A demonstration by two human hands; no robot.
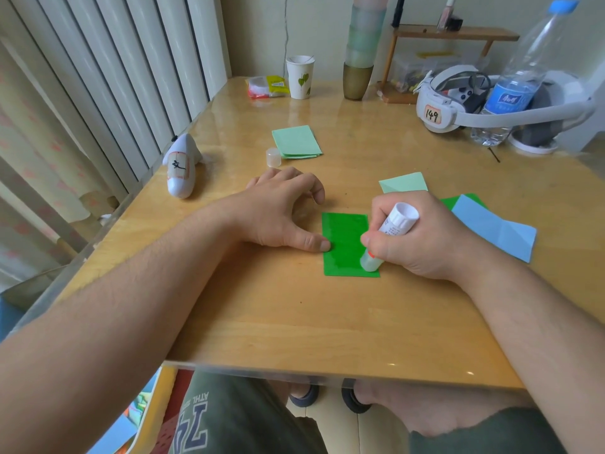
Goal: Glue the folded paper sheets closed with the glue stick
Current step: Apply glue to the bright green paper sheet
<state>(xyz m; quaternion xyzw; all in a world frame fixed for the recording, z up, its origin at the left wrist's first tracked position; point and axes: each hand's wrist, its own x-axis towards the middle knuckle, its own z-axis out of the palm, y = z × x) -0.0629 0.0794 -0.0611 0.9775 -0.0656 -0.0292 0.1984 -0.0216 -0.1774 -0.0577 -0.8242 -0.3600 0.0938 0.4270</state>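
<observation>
Two hands work over the wooden table (294, 322); we see the right hand (422, 237) wrapped around the glue stick (389, 235), its fingers curled tight on the white tube, the tip pressed down on the lower right part of the dark green sheet (343, 244); the tube leans, its upper end tilted away to the right. The left hand (278, 211) holds nothing; its thumb presses on the left edge of that green sheet while its other fingers bend loosely onto the table beyond. The glue stick's clear cap (273, 157) stands upright farther back, just beside a stack of pale green folded sheets (296, 141); one more pale green sheet (404, 182) lies beyond the right hand, and a light blue sheet (494, 227) lies to its right, overlapping another dark green one. At the far edge we see a paper cup (300, 77) and a water bottle (520, 83).
</observation>
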